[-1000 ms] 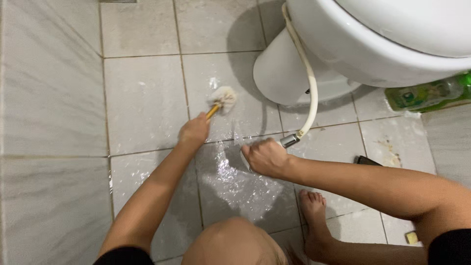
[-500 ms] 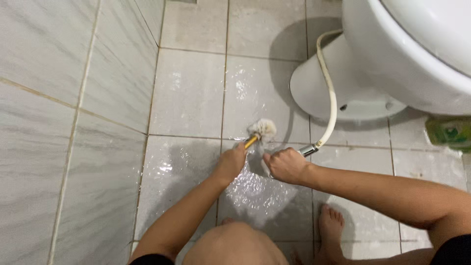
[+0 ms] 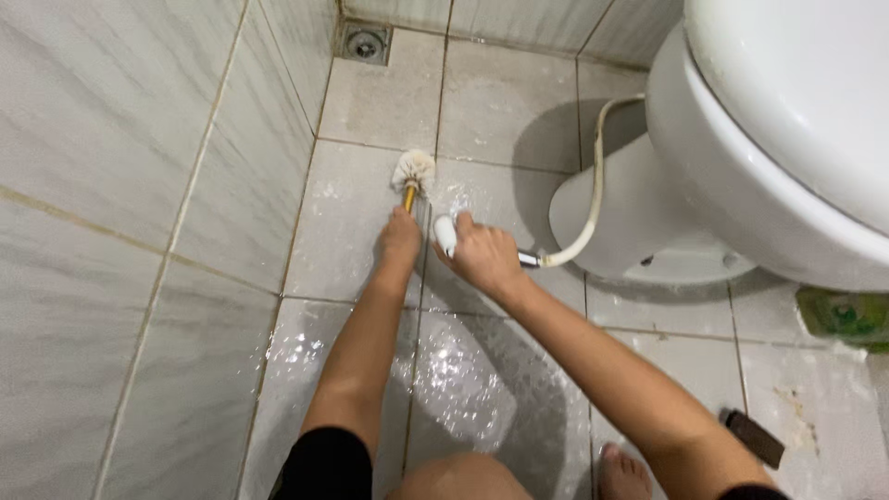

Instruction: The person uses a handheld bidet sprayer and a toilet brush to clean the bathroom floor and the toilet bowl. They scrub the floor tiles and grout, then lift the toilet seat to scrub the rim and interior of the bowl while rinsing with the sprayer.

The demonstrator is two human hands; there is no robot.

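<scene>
My left hand (image 3: 400,239) grips the yellow handle of a scrub brush (image 3: 412,171) whose pale bristle head rests on the wet floor tile. Beside it, my right hand (image 3: 479,255) holds a white spray nozzle (image 3: 445,233) pointed at the floor near the brush. A cream hose (image 3: 594,176) runs from the nozzle up behind the toilet base. Both arms reach forward over shiny wet tiles (image 3: 463,380).
A white toilet (image 3: 778,139) fills the right side. A tiled wall (image 3: 120,185) rises on the left. A floor drain (image 3: 365,43) sits in the far corner. A green bottle (image 3: 847,315) lies at the right edge, a dark object (image 3: 755,437) near my bare foot (image 3: 622,474).
Both hands have moved forward along the floor toward the far corner, brush and nozzle with them. The view shifted, so the drain has come into sight.
</scene>
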